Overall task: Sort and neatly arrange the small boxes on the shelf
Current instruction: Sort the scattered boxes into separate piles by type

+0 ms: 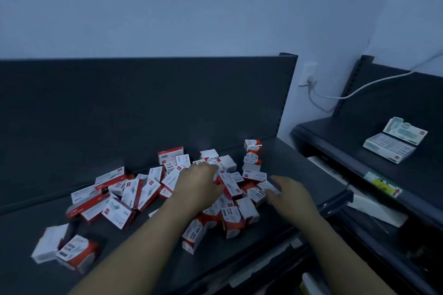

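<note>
On the head camera I see the dark shelf with the small boxes, white with red ends, lying in a loose heap across its middle. They point every way, some flat, some on edge. At the heap's far right a few are piled into a short stack near the back panel. Two boxes lie apart from the rest at the near left.

My left hand is down on the middle of the heap, palm down, fingers bent over the boxes under it. I cannot tell whether it grips one. My right hand sits at the heap's right edge, its fingertips against a white box. The blur hides whether they pinch it or only touch it.

To the right stands a second shelf carrying an open pack. A white cable runs from a wall socket across that unit.
</note>
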